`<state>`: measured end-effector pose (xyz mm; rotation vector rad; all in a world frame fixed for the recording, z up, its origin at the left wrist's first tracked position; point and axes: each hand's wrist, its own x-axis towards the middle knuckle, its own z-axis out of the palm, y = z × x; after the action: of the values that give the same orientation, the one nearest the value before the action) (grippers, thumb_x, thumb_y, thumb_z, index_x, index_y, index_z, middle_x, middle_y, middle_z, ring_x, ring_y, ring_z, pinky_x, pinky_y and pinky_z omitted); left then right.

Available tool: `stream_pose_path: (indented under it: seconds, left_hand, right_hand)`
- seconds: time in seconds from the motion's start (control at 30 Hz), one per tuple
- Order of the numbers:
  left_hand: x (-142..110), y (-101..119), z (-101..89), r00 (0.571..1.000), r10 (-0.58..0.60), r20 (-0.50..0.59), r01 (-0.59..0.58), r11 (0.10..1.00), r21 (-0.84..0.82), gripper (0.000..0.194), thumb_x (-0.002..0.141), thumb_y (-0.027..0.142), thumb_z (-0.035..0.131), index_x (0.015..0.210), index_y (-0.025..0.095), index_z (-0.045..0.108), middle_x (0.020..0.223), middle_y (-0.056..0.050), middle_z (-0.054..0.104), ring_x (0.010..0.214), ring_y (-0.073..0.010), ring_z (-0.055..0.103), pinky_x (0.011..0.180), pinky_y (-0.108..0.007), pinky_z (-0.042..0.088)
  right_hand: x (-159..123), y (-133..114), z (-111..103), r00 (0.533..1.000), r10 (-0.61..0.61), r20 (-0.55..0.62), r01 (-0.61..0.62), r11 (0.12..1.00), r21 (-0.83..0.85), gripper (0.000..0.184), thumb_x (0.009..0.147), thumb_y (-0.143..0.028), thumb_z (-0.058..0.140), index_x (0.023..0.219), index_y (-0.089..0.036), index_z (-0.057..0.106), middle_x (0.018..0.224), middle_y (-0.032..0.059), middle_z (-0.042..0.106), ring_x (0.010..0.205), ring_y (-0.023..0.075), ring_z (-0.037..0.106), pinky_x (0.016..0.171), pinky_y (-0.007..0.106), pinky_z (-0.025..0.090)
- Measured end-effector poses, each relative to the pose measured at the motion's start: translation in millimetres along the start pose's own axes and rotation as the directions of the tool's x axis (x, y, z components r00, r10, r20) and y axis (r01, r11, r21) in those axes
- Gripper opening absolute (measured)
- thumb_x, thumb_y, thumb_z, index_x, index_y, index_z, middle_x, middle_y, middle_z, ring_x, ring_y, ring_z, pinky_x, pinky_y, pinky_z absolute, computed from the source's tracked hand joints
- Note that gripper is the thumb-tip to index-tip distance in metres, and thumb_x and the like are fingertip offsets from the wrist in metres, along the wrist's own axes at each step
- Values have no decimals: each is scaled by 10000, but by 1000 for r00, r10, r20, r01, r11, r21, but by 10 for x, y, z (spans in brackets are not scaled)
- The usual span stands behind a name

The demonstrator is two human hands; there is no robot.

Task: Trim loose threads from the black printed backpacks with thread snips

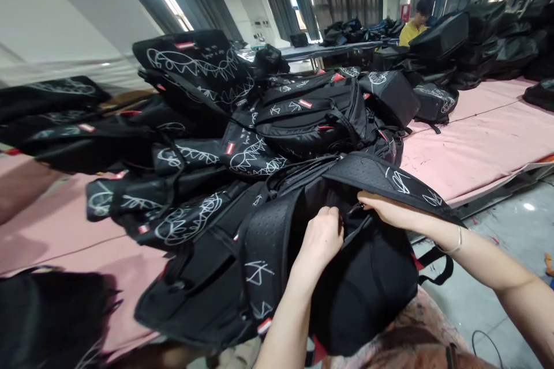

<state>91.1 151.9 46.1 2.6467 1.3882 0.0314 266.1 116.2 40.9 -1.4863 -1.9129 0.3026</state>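
Observation:
A black backpack (367,294) with white scribble prints lies at the table's front edge, its main compartment gaping toward me. Inside the opening, my left hand (324,233) is closed in a fist at the compartment's edge; what its fingers grip is hidden. My right hand (381,207) reaches under the raised flap (385,176), its fingers pinched together on the edge of an inner pocket, near a small dark piece that could be a zipper pull. One printed panel (264,248) of the bag is folded out to the left of my left hand.
Several black printed backpacks (311,109) are heaped behind and to the left on a pink-covered table (489,121). Another dark bag (47,317) sits at the lower left. A person in yellow (411,31) is beyond, beside more piled bags (497,40). Tiled floor (515,230) shows at right.

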Motion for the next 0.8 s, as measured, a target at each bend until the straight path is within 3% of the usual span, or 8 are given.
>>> stream_pose_path:
  seconds: [0.13, 0.33, 0.5, 0.67, 0.8]
  left_hand:
    - [6, -36, 18, 1000, 15, -25, -17, 998, -65, 89, 770, 137, 466, 794, 145, 552, 833, -80, 587, 738, -190, 582, 667, -273, 426]
    - [-14, -47, 36, 998, 25, -50, -29, 996, -89, 73, 781, 145, 469, 768, 150, 540, 811, -71, 586, 732, -178, 573, 674, -270, 423]
    - [-12, -42, 53, 997, 30, -65, -35, 997, -76, 87, 793, 150, 454, 768, 149, 537, 781, -63, 576, 714, -174, 572, 668, -269, 425]
    - [-16, -41, 62, 994, 41, -104, -49, 996, -77, 90, 800, 149, 441, 753, 155, 517, 775, -61, 571, 715, -176, 573, 672, -273, 431]
    - [-82, 10, 42, 967, 17, -256, -56, 987, -149, 132, 852, 179, 379, 775, 167, 486, 796, -69, 573, 734, -176, 578, 669, -273, 432]
  right_hand:
    - [110, -158, -50, 992, 75, 97, -61, 988, -138, 302, 894, -318, 398, 668, -166, 529, 604, -27, 485, 556, 112, 405, 586, 262, 329]
    - [177, -226, -31, 947, -162, 278, 267, 878, -398, 149, 849, -158, 451, 722, -162, 529, 687, 7, 503, 610, 121, 378, 586, 261, 273]
    - [200, -209, 46, 909, -250, 333, 387, 802, -455, 158, 840, -104, 458, 729, -163, 552, 706, 25, 539, 646, 141, 450, 607, 263, 316]
    - [122, -152, 92, 967, -189, 172, 249, 851, -463, 184, 823, -85, 438, 734, -177, 571, 706, 32, 553, 664, 164, 504, 655, 284, 385]
    - [-163, -157, 149, 993, -67, -98, 40, 966, -255, 191, 848, -122, 407, 892, -191, 580, 818, 48, 596, 752, 179, 555, 740, 297, 438]
